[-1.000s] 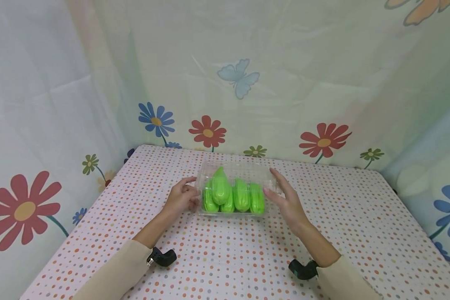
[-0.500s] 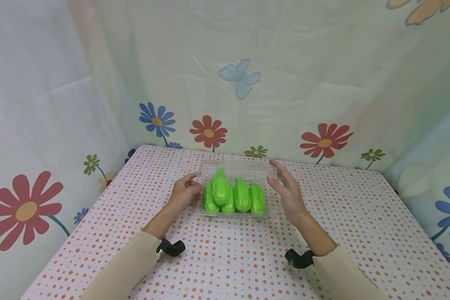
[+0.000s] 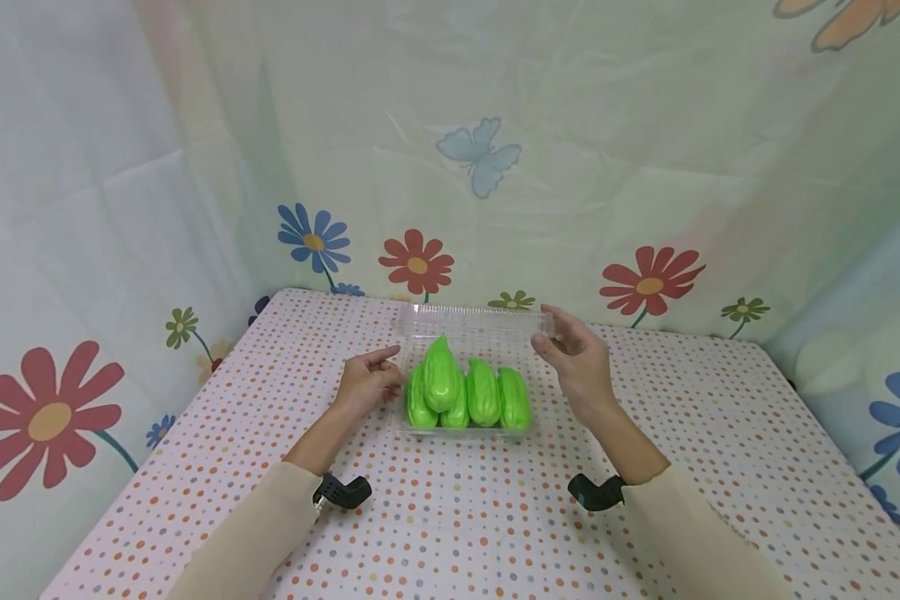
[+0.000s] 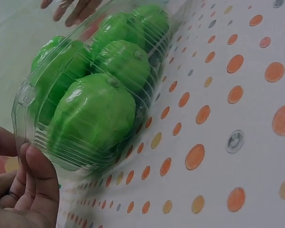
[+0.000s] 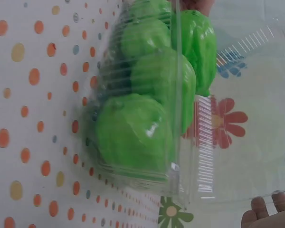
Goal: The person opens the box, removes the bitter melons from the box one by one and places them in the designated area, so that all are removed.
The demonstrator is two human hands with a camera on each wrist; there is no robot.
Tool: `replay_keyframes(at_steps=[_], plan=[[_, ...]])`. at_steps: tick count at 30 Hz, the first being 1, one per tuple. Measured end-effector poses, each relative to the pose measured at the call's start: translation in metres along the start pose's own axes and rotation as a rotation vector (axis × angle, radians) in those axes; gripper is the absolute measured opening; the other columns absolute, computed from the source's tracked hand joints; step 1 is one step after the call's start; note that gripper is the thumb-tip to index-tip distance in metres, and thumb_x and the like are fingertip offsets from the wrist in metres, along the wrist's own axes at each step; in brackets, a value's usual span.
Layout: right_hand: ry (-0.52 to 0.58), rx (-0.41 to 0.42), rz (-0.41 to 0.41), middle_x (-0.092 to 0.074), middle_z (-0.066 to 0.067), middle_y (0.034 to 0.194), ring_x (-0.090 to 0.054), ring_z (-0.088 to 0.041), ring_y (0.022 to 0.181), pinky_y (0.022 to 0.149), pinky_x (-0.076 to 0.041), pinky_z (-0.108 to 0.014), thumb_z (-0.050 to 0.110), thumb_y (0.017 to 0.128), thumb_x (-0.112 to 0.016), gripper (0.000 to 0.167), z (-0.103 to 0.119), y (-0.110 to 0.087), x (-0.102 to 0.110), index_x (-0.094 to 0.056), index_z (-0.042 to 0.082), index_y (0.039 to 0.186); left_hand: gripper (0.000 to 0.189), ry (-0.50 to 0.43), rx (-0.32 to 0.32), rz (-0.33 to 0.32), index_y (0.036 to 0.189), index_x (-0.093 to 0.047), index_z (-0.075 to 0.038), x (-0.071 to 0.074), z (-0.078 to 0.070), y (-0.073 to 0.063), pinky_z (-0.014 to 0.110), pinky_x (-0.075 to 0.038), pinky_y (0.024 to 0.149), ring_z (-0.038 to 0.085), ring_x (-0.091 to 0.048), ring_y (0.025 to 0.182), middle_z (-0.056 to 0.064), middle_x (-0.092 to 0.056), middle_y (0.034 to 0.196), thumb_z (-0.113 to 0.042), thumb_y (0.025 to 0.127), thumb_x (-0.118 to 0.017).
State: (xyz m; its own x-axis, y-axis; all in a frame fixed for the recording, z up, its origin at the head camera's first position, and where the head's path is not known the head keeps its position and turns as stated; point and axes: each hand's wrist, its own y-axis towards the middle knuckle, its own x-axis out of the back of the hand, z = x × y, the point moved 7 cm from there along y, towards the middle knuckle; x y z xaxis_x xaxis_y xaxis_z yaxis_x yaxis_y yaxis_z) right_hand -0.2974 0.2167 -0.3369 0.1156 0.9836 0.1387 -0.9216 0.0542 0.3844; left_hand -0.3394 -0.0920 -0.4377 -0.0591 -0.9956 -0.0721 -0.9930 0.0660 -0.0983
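A clear plastic clamshell container (image 3: 461,432) lies on the table, holding several bright green ridged gourds. One gourd (image 3: 440,383) rests on top of the others at the left. The lid (image 3: 480,321) stands raised at the back, hinged along the far side. My left hand (image 3: 363,385) is at the container's left side; in the left wrist view its thumb and fingers (image 4: 35,164) pinch the rim corner. My right hand (image 3: 585,371) holds the lid's right edge between thumb and fingers. The right wrist view shows its fingertips (image 5: 260,207) at the clear lid.
A dotted white cloth (image 3: 450,525) covers the table around the container. Behind and beside the table hangs a pale curtain (image 3: 330,108) printed with flowers and butterflies. Black wrist mounts (image 3: 345,492) sit at both sleeve cuffs.
The lid has swung up and back from over the gourds, with my right hand rising along its right edge. My left hand has shifted slightly and stays at the container's left side.
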Motion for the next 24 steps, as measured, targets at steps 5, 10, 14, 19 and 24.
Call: replay_keyframes(at_steps=[5, 10, 14, 19, 24], plan=[[0.015, -0.013, -0.033, -0.064, -0.013, 0.134, -0.063, -0.01, 0.117, 0.091, -0.053, -0.018, 0.013, 0.095, -0.07, 0.051, -0.001, 0.009, 0.002, -0.056, 0.001, 0.142, 0.063, -0.004, 0.015, -0.001, 0.143, -0.055, -0.002, 0.002, 0.002, -0.003, 0.024, -0.052, 0.055, 0.014, -0.06, 0.062, 0.002, -0.059, 0.083, 0.006, 0.082, -0.063], [-0.078, -0.065, -0.046, -0.061, -0.016, 0.139, -0.06, -0.016, 0.126, 0.094, -0.051, -0.018, 0.017, 0.098, -0.067, 0.048, -0.005, 0.016, 0.004, -0.057, 0.008, 0.144, 0.063, 0.002, 0.014, 0.019, 0.144, -0.055, -0.003, 0.003, 0.004, -0.009, 0.025, -0.05, 0.051, 0.014, -0.058, 0.058, 0.001, -0.061, 0.078, 0.007, 0.082, -0.061], [-0.115, -0.064, -0.022, -0.063, -0.011, 0.138, -0.057, -0.019, 0.13, 0.1, -0.048, -0.019, 0.016, 0.101, -0.063, 0.039, -0.005, 0.02, 0.004, -0.061, 0.008, 0.138, 0.064, 0.005, 0.009, 0.044, 0.145, -0.052, -0.003, 0.002, 0.004, -0.012, 0.025, -0.049, 0.05, 0.014, -0.056, 0.056, 0.002, -0.063, 0.078, 0.006, 0.082, -0.061], [-0.061, -0.071, -0.019, -0.061, -0.011, 0.141, -0.058, -0.021, 0.13, 0.1, -0.048, -0.019, 0.008, 0.101, -0.061, 0.035, -0.009, 0.024, 0.004, -0.061, 0.004, 0.136, 0.068, -0.017, 0.014, 0.079, 0.147, -0.049, -0.004, 0.0, 0.004, -0.013, 0.026, -0.048, 0.046, 0.014, -0.054, 0.052, 0.002, -0.061, 0.074, 0.007, 0.081, -0.059], [-0.019, -0.105, -0.002, -0.057, -0.017, 0.145, -0.056, -0.026, 0.133, 0.098, -0.049, -0.018, 0.004, 0.103, -0.056, 0.048, -0.016, 0.028, 0.003, -0.05, 0.009, 0.15, 0.07, -0.027, 0.033, 0.104, 0.148, -0.047, -0.005, -0.001, 0.007, -0.014, 0.026, -0.048, 0.044, 0.013, -0.053, 0.05, 0.002, -0.058, 0.07, 0.008, 0.08, -0.058]])
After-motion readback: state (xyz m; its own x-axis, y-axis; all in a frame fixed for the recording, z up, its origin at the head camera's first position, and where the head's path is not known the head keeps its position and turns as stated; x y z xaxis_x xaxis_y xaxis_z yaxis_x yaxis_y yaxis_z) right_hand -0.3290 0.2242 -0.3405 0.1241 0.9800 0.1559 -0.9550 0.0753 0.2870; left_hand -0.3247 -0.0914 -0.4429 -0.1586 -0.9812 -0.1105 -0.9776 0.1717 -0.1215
